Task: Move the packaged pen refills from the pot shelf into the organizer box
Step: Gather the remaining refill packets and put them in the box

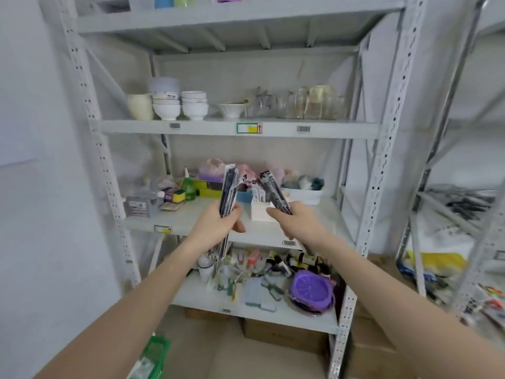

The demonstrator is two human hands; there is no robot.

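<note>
Hands are both full right now. The left hand (221,222) has its fingers (237,214) wrapped tight around a pack of pen refills (229,192), and the pack stands almost straight up. The right hand (293,221) has its fingers closed on a second pack of refills (274,194), which leans away to the left at the top. Both packs are held up in the air in front of the middle shelf (191,220), not lying on it.

My guess is that this is the carrying step: the packs are picked up and not yet put away. A small white box (261,212) sits on the middle shelf, just behind and between the two hands. It may be the organizer box, but I cannot tell for sure. Next, the packs likely need to be tipped so they go in end first, one hand at a time so they do not bump.

Above the middle shelf stand white bowls (179,105) and glass jars (308,102). A sticker with a red arrow (249,128) and a barcode tag (303,129) are on that upper shelf's edge. The words on the packs and stickers are too blurry to read.
</note>
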